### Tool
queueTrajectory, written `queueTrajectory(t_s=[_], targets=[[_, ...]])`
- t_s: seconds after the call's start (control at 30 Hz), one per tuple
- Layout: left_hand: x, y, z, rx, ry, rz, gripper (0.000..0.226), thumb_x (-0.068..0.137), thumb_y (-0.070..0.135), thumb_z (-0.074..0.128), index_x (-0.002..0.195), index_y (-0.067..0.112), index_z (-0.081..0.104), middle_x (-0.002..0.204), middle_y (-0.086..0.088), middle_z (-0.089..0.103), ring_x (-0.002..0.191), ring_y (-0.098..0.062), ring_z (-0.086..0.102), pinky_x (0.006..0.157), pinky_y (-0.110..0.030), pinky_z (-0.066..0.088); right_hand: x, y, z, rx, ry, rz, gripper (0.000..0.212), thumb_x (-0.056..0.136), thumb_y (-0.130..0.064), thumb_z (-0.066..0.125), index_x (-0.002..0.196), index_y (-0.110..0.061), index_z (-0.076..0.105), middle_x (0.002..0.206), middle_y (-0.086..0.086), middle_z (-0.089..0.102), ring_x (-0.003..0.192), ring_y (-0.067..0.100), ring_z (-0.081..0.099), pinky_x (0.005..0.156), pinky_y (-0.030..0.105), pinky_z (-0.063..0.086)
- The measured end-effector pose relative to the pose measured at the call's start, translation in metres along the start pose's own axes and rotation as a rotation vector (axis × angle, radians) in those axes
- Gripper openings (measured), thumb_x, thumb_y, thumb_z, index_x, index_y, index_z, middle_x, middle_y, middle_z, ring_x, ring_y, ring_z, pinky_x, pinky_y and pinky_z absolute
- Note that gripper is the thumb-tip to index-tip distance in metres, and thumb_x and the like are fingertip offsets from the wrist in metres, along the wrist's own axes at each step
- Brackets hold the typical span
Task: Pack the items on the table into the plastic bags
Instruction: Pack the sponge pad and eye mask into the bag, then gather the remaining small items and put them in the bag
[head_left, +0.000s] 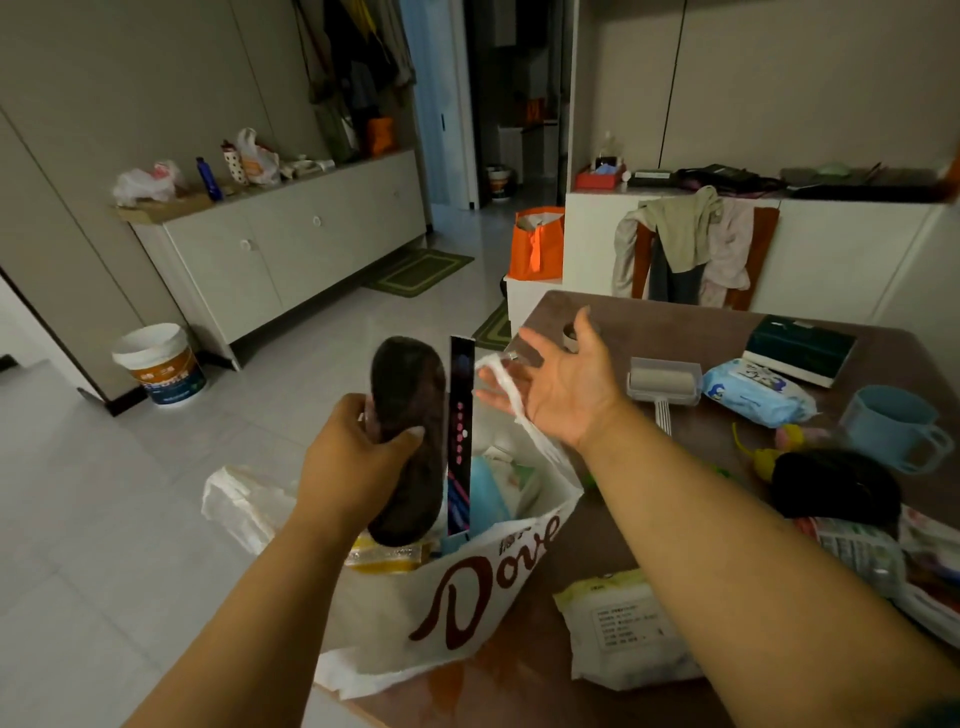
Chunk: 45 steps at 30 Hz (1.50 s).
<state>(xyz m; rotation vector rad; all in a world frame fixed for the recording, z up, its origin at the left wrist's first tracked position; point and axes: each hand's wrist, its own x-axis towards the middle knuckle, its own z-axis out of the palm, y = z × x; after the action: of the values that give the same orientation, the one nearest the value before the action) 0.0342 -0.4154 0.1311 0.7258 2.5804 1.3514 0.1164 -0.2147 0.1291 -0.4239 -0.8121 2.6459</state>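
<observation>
A white plastic bag with brown "Dove" lettering stands open at the table's left edge. My left hand grips a dark brown fuzzy slipper-like item and holds it upright over the bag's mouth. A tall dark narrow box sticks up out of the bag beside it, above blue and yellow packets. My right hand is spread palm up, with the bag's white handle draped over its fingers.
On the brown table lie a lint roller, a blue wipes pack, a dark green box, a blue cup, a black fuzzy item, a white wipes pack and packets at the right edge. Tiled floor lies left.
</observation>
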Motion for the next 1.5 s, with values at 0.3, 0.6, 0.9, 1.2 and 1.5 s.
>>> queueTrajectory(t_s=[0.3, 0.6, 0.9, 1.2, 1.5], targets=[[0.022, 0.001, 0.034, 0.396, -0.273, -0.047, 0.037, 0.079, 0.038, 0.070, 0.108, 0.019, 0.057, 0.089, 0.002, 0.064, 0.084, -0.016, 0.061, 0.076, -0.031, 0.051, -0.010, -0.042, 0.008, 0.125, -0.081, -0.133, 0.086, 0.080, -0.078, 0.036, 0.149, -0.027, 0.028, 0.144, 0.025, 0.038, 0.107, 0.049, 0.061, 0.108, 0.049, 0.039], [0.046, -0.003, 0.127, 0.612, -0.457, -0.183, 0.070, 0.072, 0.066, 0.057, 0.115, 0.011, 0.055, 0.105, -0.009, 0.061, 0.099, -0.029, 0.059, 0.092, -0.042, 0.048, -0.021, -0.023, 0.010, 0.056, -0.174, -0.047, 0.085, 0.081, -0.077, 0.029, 0.147, -0.023, 0.033, 0.148, 0.023, 0.035, 0.114, 0.046, 0.059, 0.073, 0.036, 0.054], [0.051, 0.060, 0.057, 0.530, -0.239, -0.125, 0.034, 0.092, 0.040, 0.052, 0.090, 0.006, 0.059, 0.084, -0.009, 0.063, 0.082, -0.027, 0.062, 0.082, -0.038, 0.048, -0.026, -0.043, -0.022, -0.267, -0.021, -0.151, 0.078, 0.088, -0.071, 0.019, 0.136, -0.018, 0.049, 0.138, 0.021, 0.050, 0.116, 0.035, 0.056, 0.102, 0.049, 0.041], [-0.028, 0.168, 0.120, 0.175, -0.325, 0.432, 0.030, 0.095, 0.036, 0.046, 0.073, 0.020, 0.058, 0.070, -0.003, 0.063, 0.063, -0.020, 0.060, 0.063, -0.036, 0.053, -0.049, -0.102, -0.097, -0.588, 0.550, -0.290, 0.037, 0.097, -0.045, 0.043, 0.085, -0.015, 0.064, 0.081, 0.006, 0.066, 0.071, 0.019, 0.062, 0.068, 0.033, 0.050], [0.010, 0.163, 0.317, 0.193, -0.712, 0.189, 0.023, 0.090, 0.022, 0.048, 0.071, 0.012, 0.057, 0.092, -0.017, 0.069, 0.086, -0.031, 0.066, 0.078, -0.035, 0.053, -0.070, -0.202, -0.229, -1.210, 1.059, -0.120, 0.039, 0.092, -0.034, 0.052, 0.120, -0.006, 0.058, 0.121, 0.018, 0.062, 0.108, 0.035, 0.060, 0.093, 0.040, 0.050]])
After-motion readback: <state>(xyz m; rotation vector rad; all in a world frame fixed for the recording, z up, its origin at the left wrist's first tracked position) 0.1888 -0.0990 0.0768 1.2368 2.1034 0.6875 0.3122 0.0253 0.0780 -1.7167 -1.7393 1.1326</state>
